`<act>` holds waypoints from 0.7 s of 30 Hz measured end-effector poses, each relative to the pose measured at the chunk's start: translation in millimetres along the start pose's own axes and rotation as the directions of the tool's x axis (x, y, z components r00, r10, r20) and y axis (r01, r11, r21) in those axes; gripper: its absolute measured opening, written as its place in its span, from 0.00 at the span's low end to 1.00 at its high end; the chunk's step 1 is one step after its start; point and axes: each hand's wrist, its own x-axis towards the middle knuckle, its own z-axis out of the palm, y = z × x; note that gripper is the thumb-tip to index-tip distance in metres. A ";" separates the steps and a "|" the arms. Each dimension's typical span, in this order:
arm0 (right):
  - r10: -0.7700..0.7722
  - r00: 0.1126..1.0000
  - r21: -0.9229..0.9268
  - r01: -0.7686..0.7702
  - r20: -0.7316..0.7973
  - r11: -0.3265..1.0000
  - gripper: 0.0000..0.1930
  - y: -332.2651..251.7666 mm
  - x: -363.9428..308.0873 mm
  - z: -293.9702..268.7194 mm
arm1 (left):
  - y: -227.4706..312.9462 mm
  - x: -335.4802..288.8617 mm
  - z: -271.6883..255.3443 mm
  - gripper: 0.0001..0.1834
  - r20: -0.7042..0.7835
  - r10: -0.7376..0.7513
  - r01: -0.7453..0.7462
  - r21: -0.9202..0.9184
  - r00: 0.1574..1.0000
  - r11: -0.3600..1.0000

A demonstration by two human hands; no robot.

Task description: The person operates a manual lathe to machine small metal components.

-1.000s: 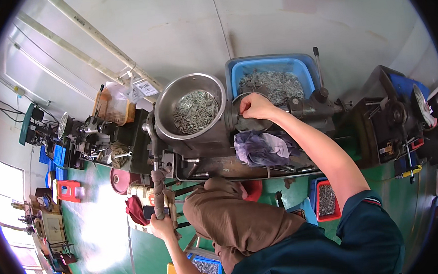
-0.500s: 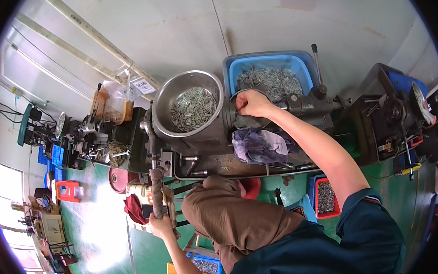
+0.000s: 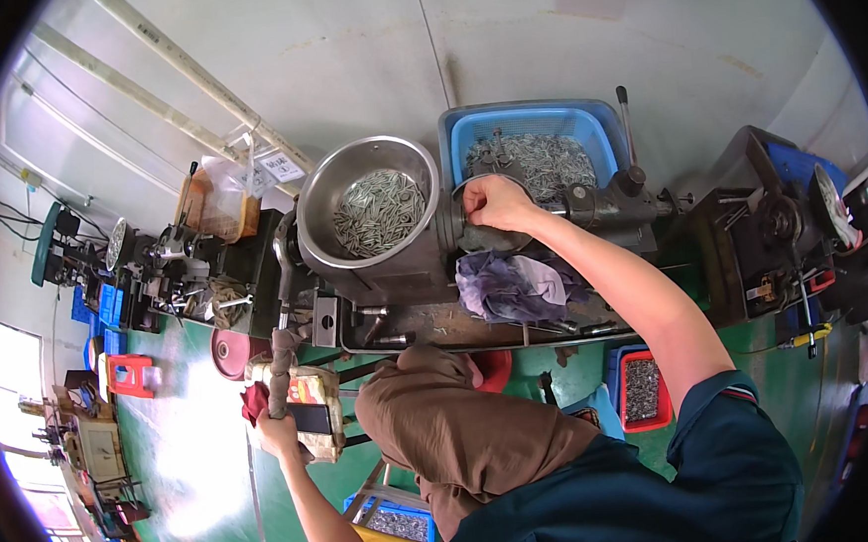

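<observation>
My left hand [image 3: 277, 438] is wrapped round the lower end of a long machine lever [image 3: 279, 375], whose grip is bound in grey-brown wrapping. With fingers pinched together, my right hand [image 3: 498, 205] is at the spindle end of the lathe-like machine [image 3: 395, 285]; whatever it pinches is hidden by the fingers. A wide steel bowl [image 3: 314, 219] on top of the machine holds many small metal pins [image 3: 379, 213]. Behind my right hand stands a blue plastic basket [image 3: 606, 151] with more metal pieces [image 3: 547, 165]. Just below that hand lies a crumpled purple rag [image 3: 509, 286].
A machine lever with a black knob [image 3: 624, 110] rises right of the basket. Below the bench are a red bin [image 3: 646, 424] and a blue bin [image 3: 410, 523] of small parts. More machines stand left [image 3: 170, 262] and right [image 3: 784, 220]. A red stool [image 3: 127, 377] is on the green floor.
My left hand has swung the wrapped lever to the left and slightly up, uncovering a dark flat object behind it. My right hand stays pinched at the spindle.
</observation>
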 end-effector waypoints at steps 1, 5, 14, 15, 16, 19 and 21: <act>-0.006 1.000 -0.013 0.006 -0.010 1.000 0.06 1.3 -0.5 -1.0 | -1.0 6.2 -0.1 0.14 0.006 0.020 -0.020 -0.026 1.000 0.999; -0.047 0.999 -0.114 0.047 0.008 0.992 0.06 2.6 6.2 -14.2 | -9.8 11.8 3.8 0.15 0.037 0.050 -0.049 -0.024 0.998 0.999; 0.170 0.906 -0.784 -0.422 -0.389 0.455 0.15 53.8 -6.5 -159.9 | 0.4 8.1 -4.9 0.15 0.110 0.004 0.003 -0.063 0.994 0.998; 0.158 0.865 -0.769 -0.497 -0.476 0.403 0.17 64.6 -20.7 -174.0 | -3.1 8.8 -0.6 0.15 0.073 0.026 -0.022 -0.055 0.997 0.998; 0.064 0.834 -0.678 -0.488 -0.549 0.550 0.18 91.8 -34.5 -188.1 | -5.2 9.0 1.9 0.15 0.037 0.048 -0.046 -0.044 0.998 0.998; 0.045 0.775 -0.621 -0.538 -0.631 0.570 0.19 119.6 -82.7 -208.6 | -3.7 8.2 0.5 0.16 0.059 0.026 -0.024 -0.033 0.998 0.999; -0.092 0.732 -0.644 -0.524 -0.675 0.557 0.18 134.3 -123.0 -209.8 | -6.9 8.7 4.0 0.16 0.048 0.025 -0.023 -0.031 0.999 0.999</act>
